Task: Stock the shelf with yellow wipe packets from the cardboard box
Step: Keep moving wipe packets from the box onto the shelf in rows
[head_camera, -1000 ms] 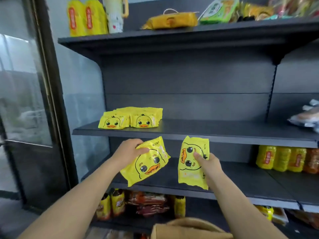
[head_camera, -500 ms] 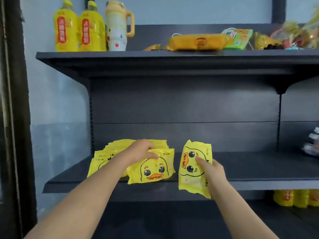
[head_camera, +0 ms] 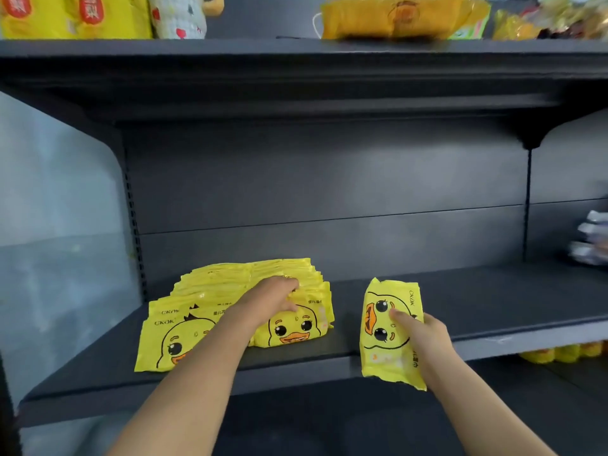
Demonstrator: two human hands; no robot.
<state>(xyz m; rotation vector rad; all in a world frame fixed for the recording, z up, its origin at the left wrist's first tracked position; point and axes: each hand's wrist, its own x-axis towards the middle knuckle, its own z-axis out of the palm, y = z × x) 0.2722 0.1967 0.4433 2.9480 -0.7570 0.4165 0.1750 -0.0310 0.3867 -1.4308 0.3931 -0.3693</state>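
Stack (head_camera: 227, 281) crowds the shelf's (head_camera: 487, 301) left, where left hand (head_camera: 269, 302) grips a front packet (head_camera: 297, 332); right hand (head_camera: 426, 339) grips another packet (head_camera: 381, 353) alongside.

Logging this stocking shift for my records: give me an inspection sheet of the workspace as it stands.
Surface: dark shelf, packets at its left end.
Job's things: stack of yellow duck packets lying on the shelf; left packet at the stack's front right; right packet upright over the shelf's front edge; box not in view.
Clutter: pale wrapped goods at far right.
Hands: left hand grips left packet from above; right hand holds right packet.
Cables: nothing seen.
Surroundings: top shelf with bottles, mug, yellow bag; lower bottles at right.
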